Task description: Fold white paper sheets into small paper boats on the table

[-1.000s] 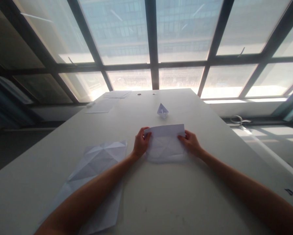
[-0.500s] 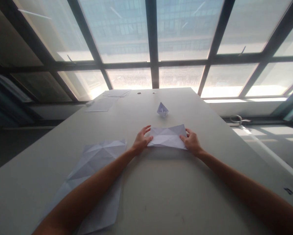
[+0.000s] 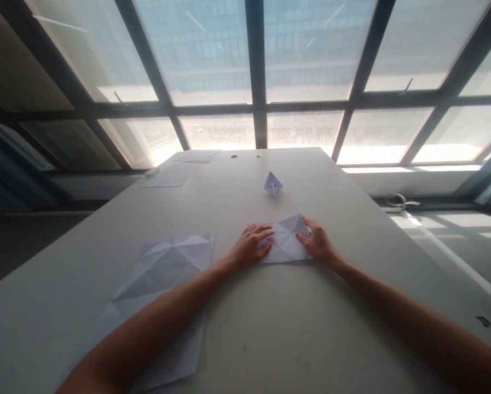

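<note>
A folded sheet of white paper point(image 3: 285, 241), marked with creases, lies on the white table point(image 3: 245, 317) in front of me. My left hand point(image 3: 251, 244) rests on its left part, fingers stretched out and palm down. At the right end, my right hand point(image 3: 317, 239) grips the edge between thumb and fingers, and the top right corner stands slightly raised. Beyond the paper sits a small folded paper boat point(image 3: 273, 185). Under my left forearm is a larger creased sheet of paper point(image 3: 171, 262), partly covered by the arm.
Several flat sheets of paper point(image 3: 167, 176) lie at the far left of the table. Large framed windows point(image 3: 212, 54) rise behind it. A pale coiled cable point(image 3: 396, 201) is off the table's right side. A small dark mark point(image 3: 483, 320) shows at the lower right.
The folded paper has come down toward me onto the table. My left hand has let go of its left edge and moved over the paper, flattening out; my right hand still holds the right end.
</note>
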Action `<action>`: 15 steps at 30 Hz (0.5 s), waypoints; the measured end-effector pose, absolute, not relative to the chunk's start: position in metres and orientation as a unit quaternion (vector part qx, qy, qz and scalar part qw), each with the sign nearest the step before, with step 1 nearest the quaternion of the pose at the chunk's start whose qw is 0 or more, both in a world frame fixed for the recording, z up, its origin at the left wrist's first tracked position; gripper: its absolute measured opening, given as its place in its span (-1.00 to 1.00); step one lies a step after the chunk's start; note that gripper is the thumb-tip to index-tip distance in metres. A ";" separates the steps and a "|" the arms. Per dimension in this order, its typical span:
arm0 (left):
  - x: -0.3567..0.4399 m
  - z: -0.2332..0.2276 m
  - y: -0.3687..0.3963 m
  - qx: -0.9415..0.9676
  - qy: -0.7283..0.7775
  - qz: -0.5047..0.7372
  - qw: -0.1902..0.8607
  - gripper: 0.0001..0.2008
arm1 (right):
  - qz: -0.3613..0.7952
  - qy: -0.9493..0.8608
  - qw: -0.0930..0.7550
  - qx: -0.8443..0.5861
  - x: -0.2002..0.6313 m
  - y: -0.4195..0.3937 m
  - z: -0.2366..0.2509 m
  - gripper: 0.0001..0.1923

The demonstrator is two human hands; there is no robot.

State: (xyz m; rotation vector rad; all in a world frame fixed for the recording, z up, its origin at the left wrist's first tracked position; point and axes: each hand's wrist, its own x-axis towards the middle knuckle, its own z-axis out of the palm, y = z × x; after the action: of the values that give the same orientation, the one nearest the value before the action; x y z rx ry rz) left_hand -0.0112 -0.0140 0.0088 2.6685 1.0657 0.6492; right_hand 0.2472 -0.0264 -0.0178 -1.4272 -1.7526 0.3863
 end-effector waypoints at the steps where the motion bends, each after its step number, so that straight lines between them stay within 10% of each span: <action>1: -0.011 0.008 -0.014 0.913 0.347 0.186 0.102 -0.54 | 0.143 -0.704 0.393 -0.575 0.245 -0.030 -0.015 -0.32; 8: -0.012 0.006 -0.016 0.941 0.317 0.078 0.094 -0.37 | -0.014 -0.784 0.260 -0.563 0.228 -0.052 0.006 -0.25; 15: -0.010 0.006 -0.022 0.945 0.308 0.070 0.079 -0.28 | 0.082 -0.879 0.126 -0.452 0.217 -0.052 -0.001 -0.30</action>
State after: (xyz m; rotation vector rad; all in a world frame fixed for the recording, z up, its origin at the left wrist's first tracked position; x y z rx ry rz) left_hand -0.0095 -0.0222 0.0062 2.8292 0.9227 0.2104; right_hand 0.2168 -0.0520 -0.0006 -1.3169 -2.5610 0.2380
